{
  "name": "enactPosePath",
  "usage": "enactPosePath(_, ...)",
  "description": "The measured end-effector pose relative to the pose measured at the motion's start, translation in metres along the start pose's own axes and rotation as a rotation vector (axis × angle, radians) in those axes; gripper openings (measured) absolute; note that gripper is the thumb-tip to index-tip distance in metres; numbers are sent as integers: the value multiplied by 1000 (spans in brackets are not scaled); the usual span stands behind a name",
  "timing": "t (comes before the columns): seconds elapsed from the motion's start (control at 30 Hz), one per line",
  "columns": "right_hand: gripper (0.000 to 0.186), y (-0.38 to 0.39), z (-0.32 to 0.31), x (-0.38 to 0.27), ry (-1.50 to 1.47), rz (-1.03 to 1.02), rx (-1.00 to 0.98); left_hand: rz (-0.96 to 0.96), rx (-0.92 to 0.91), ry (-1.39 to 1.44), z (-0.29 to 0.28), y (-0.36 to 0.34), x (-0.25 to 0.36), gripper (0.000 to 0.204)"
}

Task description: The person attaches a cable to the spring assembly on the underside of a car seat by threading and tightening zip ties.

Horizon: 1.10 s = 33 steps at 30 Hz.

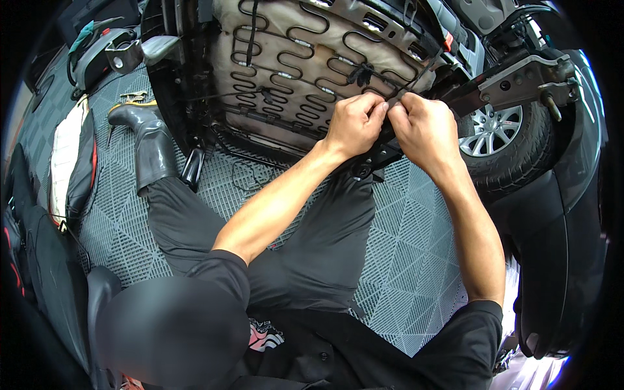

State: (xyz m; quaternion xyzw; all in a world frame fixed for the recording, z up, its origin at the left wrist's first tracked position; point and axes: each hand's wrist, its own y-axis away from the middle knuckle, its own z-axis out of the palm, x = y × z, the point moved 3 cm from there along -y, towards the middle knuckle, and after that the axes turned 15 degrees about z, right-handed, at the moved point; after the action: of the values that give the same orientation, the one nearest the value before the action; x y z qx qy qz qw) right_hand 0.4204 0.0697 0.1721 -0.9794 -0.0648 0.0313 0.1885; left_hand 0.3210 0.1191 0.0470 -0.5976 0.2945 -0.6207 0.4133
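Observation:
A car seat lies tipped with its underside toward me, showing beige foam padding (pixel 227 49) behind wavy black springs (pixel 283 75) in a dark metal frame (pixel 172 84). At the frame's near right corner, my left hand (pixel 356 123) is closed, with thumb and finger pinched. Right beside it, my right hand (pixel 426 130) is also closed, knuckles up, its thumb nearly meeting the left one. Thin dark wires run close to both hands; whatever the fingers grip is hidden. A black tangle of cord or plug (pixel 361 74) hangs on the springs just above my left hand.
To the right are a metal bracket arm (pixel 520 81), a tyre with a silver wheel (pixel 491 130) and a dark car body panel (pixel 543 253). Grey grid tiles (pixel 413 260) cover the floor. A white and black padded piece (pixel 68 162) and seat parts (pixel 107 58) lie left.

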Motion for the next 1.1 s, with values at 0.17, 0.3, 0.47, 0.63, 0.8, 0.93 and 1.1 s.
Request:
enactPosePath(0.17, 22, 6, -31, -18, 174, -206, 270, 126, -87, -107, -10, -4, 1, 13)
enactPosePath(0.3, 22, -20, -5, 0, -556, -124, 71, 26, -82, -51, -3, -5, -1, 14)
enactPosePath(0.47, 21, -7, 31, -10, -1672, 283, 1, 106, -6, -35, 4, -5, 0, 9)
enactPosePath(0.63, 19, 8, 58, -9, -1646, 238, 80, 199, 57, -80, 5, -13, 5, 8)
enactPosePath(0.8, 21, 17, 56, -4, -1758, 234, 35, 151, 55, -95, 5, -15, 4, 8)
enactPosePath(0.93, 21, 21, 57, 0, -1864, 253, -11, 189, -54, -72, 5, -22, 8, 8)
enactPosePath(1.1, 21, 20, 49, 2, -1930, 241, -18, -111, -302, -33, -9, -36, 11, 19)
